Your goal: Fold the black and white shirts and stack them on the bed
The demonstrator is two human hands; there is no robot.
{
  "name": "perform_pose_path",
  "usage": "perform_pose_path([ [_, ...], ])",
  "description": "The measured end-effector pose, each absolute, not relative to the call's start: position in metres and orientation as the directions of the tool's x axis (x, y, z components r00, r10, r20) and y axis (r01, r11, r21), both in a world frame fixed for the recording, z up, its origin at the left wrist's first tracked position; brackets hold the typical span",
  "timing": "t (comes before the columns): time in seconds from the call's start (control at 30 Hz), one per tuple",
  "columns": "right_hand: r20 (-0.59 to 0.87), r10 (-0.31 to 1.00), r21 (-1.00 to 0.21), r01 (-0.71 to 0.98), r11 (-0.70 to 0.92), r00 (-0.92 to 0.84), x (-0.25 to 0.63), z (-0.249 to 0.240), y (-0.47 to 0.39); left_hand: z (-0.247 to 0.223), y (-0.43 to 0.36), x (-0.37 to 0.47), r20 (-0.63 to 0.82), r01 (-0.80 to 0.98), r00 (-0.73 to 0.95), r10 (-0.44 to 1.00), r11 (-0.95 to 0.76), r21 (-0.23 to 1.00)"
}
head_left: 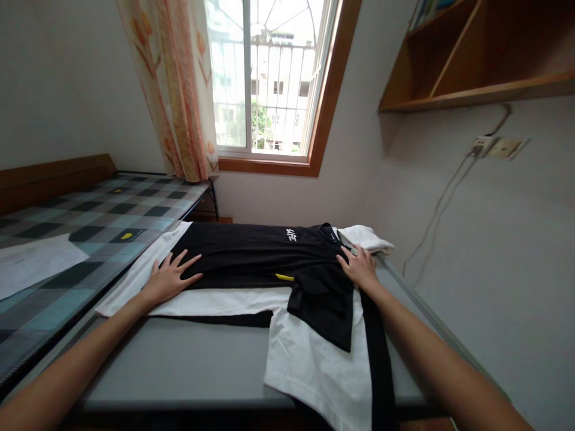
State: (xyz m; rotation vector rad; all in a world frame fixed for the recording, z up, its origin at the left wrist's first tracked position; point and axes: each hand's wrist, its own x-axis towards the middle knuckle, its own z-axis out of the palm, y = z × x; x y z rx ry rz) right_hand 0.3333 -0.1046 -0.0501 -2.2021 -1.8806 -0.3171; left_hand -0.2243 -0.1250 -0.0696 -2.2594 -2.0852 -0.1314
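A black T-shirt (242, 254) with white lettering at its chest lies spread out sideways, its collar to the right. Under it a white T-shirt (318, 347) shows along the hem, the near side and the sleeve. More black cloth (377, 359) peeks out beneath the white one. My left hand (168, 280) rests flat with spread fingers on the black shirt near its hem. At the collar and shoulder end, my right hand (359, 268) lies with its fingers apart on the fabric. A small yellow strip (284, 277) sits by the black sleeve.
The shirts lie on a grey table (202, 365), and the near sleeves hang over its front edge. To the left stands a bed with a checked mattress (148, 206) and a paper sheet (40, 260). A wall shelf (480, 90) and cables (435, 218) are at right.
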Motion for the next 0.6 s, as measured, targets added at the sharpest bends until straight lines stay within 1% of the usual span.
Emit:
perform_pose_path([
  [0.07, 0.32, 0.941, -0.07, 0.993, -0.09, 0.108, 0.323, -0.046, -0.104, -0.068, -0.121, -0.226, 0.102, 0.996, 0.082, 0.991, -0.084, 0.02],
  [0.13, 0.273, 0.958, -0.114, 0.992, -0.058, 0.087, 0.31, -0.045, -0.099, -0.066, -0.118, -0.228, 0.105, 0.996, 0.085, 0.991, -0.088, 0.025],
  [0.2, 0.206, 0.974, -0.136, 0.989, -0.064, 0.092, 0.296, -0.048, -0.094, -0.066, -0.115, -0.229, 0.103, 0.995, 0.088, 0.991, -0.091, 0.028],
  [0.3, 0.102, 0.99, -0.117, 0.99, -0.08, 0.093, 0.279, -0.057, -0.089, -0.066, -0.113, -0.231, 0.095, 0.995, 0.092, 0.991, -0.095, 0.031],
  [0.37, 0.065, 0.994, -0.093, 0.993, -0.079, 0.085, 0.275, -0.062, -0.091, -0.067, -0.113, -0.231, 0.101, 0.994, 0.094, 0.99, -0.099, 0.038],
  [0.5, 0.051, 0.997, -0.089, 0.995, -0.05, 0.055, 0.276, -0.063, -0.099, -0.071, -0.114, -0.235, 0.134, 0.992, 0.094, 0.986, -0.105, 0.077],
  [0.6, 0.077, 0.996, -0.106, 0.993, -0.044, 0.052, 0.278, -0.059, -0.103, -0.073, -0.114, -0.241, 0.156, 0.98, 0.124, 0.98, -0.145, 0.133],
])
